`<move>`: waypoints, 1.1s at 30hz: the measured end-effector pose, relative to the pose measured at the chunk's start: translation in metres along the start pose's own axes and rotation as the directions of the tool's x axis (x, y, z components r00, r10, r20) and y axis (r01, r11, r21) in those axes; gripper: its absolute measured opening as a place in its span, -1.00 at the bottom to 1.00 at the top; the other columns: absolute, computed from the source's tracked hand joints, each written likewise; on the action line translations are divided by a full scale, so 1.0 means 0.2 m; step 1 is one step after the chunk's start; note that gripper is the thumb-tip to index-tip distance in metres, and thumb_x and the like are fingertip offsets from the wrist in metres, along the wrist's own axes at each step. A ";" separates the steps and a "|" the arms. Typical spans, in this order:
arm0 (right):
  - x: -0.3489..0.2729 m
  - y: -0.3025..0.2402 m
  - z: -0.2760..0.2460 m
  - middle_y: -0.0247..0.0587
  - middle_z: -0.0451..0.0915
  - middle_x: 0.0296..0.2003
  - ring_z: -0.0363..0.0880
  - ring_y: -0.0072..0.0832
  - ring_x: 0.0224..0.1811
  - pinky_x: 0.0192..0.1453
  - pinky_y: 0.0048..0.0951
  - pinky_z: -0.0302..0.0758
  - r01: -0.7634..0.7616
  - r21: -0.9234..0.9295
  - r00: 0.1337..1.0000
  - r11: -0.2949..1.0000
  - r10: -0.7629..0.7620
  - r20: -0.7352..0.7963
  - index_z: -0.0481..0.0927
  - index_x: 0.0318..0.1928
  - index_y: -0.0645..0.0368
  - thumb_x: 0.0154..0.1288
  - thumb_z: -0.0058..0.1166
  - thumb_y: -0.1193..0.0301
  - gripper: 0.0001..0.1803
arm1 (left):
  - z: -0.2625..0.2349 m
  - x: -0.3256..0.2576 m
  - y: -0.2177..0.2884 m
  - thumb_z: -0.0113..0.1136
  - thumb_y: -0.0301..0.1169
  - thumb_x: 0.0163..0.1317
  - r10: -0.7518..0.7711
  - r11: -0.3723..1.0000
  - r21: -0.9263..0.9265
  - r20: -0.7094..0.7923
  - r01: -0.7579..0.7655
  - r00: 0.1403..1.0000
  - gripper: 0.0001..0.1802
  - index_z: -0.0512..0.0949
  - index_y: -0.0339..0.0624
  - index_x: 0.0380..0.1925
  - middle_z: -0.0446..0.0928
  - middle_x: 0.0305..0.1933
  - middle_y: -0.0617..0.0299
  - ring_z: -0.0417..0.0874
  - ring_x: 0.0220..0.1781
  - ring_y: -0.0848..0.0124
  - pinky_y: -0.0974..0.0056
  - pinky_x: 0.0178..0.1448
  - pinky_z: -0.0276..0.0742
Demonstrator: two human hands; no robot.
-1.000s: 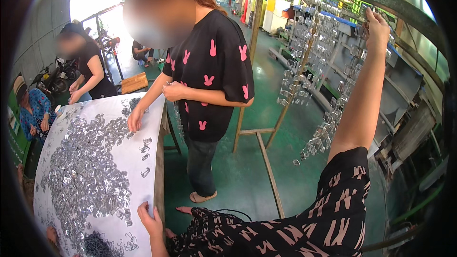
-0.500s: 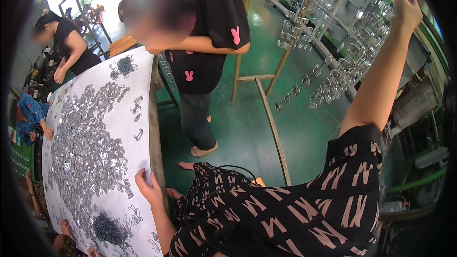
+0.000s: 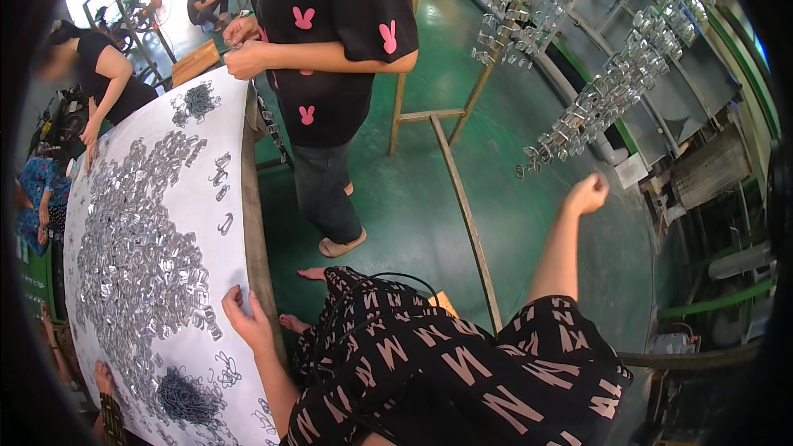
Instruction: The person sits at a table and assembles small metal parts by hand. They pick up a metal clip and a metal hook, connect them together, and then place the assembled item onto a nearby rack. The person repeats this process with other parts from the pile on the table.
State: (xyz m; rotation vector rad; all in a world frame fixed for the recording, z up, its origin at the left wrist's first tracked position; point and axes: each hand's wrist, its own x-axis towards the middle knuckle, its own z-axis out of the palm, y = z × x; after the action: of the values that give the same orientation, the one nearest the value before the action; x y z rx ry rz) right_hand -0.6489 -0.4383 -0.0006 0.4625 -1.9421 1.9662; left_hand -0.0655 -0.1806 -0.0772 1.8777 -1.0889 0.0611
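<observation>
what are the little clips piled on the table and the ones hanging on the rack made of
Clips on the table: likely bare metal, silvery with bright glints. Hanging pieces: also metal by their look, shinier, perhaps plated. The table cover looks like matte white sheet, maybe paper or plastic.

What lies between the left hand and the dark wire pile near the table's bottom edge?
In the head view, only loose wire hooks on white table, between left hand and wire pile.
</observation>
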 end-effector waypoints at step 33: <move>-0.81 0.26 0.12 -0.14 0.70 -0.42 0.66 -0.47 -0.39 -0.21 -0.42 0.51 -0.058 -0.039 0.829 0.998 0.070 0.554 0.72 -0.21 0.18 0.13 0.30 0.30 -0.73 | 0.01 0.01 -0.02 0.11 -0.53 0.20 0.036 0.999 -0.001 0.004 -0.036 0.999 -0.83 0.45 -0.35 -0.21 0.44 -0.16 0.02 0.47 -0.11 0.15 0.18 0.00 0.42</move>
State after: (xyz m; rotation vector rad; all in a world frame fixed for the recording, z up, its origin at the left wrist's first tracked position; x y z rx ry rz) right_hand -0.5294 -0.4642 -0.1210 1.0824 -2.3326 2.0009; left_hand -0.0621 -0.1817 -0.0808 1.8578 -1.1258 0.0773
